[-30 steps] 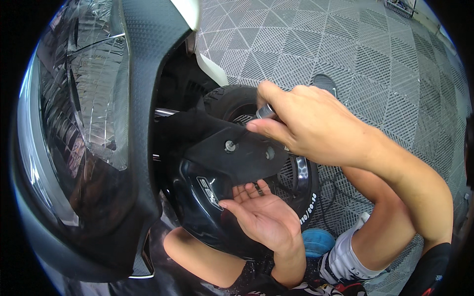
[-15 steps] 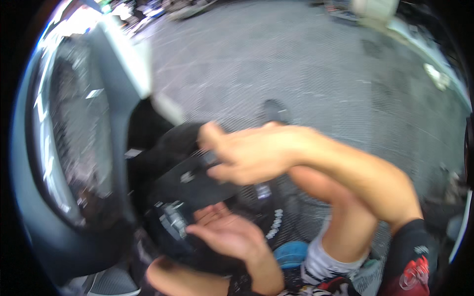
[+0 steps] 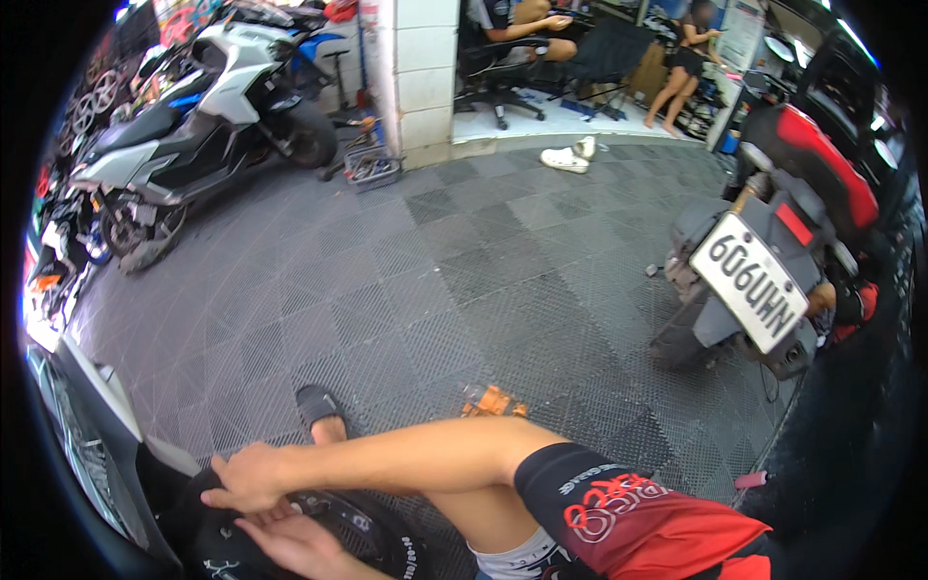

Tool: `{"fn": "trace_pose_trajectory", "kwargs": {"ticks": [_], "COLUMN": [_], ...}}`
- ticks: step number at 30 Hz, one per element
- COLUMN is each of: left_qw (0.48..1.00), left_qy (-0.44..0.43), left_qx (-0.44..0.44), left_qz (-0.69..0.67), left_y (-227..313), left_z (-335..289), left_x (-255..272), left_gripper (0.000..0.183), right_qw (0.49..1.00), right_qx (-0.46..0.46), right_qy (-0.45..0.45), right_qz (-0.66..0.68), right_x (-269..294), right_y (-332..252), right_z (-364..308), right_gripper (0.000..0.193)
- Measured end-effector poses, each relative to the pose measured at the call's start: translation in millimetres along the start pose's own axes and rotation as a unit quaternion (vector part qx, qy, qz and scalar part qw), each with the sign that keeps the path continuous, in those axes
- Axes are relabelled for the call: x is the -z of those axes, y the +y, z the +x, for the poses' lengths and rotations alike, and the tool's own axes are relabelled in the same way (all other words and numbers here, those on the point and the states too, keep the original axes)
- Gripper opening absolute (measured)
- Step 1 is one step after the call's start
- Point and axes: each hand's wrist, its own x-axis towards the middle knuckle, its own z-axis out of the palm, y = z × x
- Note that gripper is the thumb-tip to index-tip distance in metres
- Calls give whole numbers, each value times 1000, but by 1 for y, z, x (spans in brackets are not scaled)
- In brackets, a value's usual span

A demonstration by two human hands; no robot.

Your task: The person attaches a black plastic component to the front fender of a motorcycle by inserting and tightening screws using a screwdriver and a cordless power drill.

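At the lower left, my right hand [image 3: 253, 476] reaches across to a black plastic panel [image 3: 198, 522] by the front of a grey scooter [image 3: 101, 440]. Its fingers and thumb are bent around the panel's upper edge; anything small under the fingertips is hidden. Just below, my left hand [image 3: 295, 543] lies palm up and open, fingers stretched beneath the right hand, with nothing seen in the palm. A black tyre [image 3: 382, 522] with pale lettering on its sidewall is beside my hands, partly covered by my forearms.
A silver scooter [image 3: 222, 106] stands at the back left, near a grey crate [image 3: 372, 169]. On the right is a red and black motorcycle [image 3: 812, 193], with a person's arm beside it. White shoes [image 3: 565, 158] and a clear-and-orange item [image 3: 495, 401] lie on the tiled floor. Two people are farther back.
The view has swung up and to the right, bringing the shop's far side into sight. My hands now appear lower left, the right still at the black panel, the left still palm up.
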Motion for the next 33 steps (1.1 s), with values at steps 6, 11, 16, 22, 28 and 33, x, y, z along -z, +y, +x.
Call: {"fn": "trace_pose_trajectory", "kwargs": {"ticks": [6,11,16,22,28,33], "left_qw": [998,993,994,994,990,997], "left_qy": [2,115,-64,104,-72,14], "left_qx": [-6,-35,-91,-22,-115,-53], "left_qz": [-56,9,-18,15,-34,-61], "left_y": [22,3,-8,-5,1,-5], "left_z": [65,58,86,75,79,102], "left_x": [26,10,46,20,37,56], "left_gripper": [57,67,52,54,57,45], "right_qw": [998,977,981,968,977,970], "right_qx": [39,200,85,176,92,172], "right_qy": [29,59,152,127,168,149], "right_qz": [37,33,84,126,91,83], "right_x": [0,22,-5,-4,-17,-11], "right_y": [-21,4,11,35,8,29], "right_z": [8,-8,11,14,24,24], "right_gripper": [61,30,34,39,40,44]}}
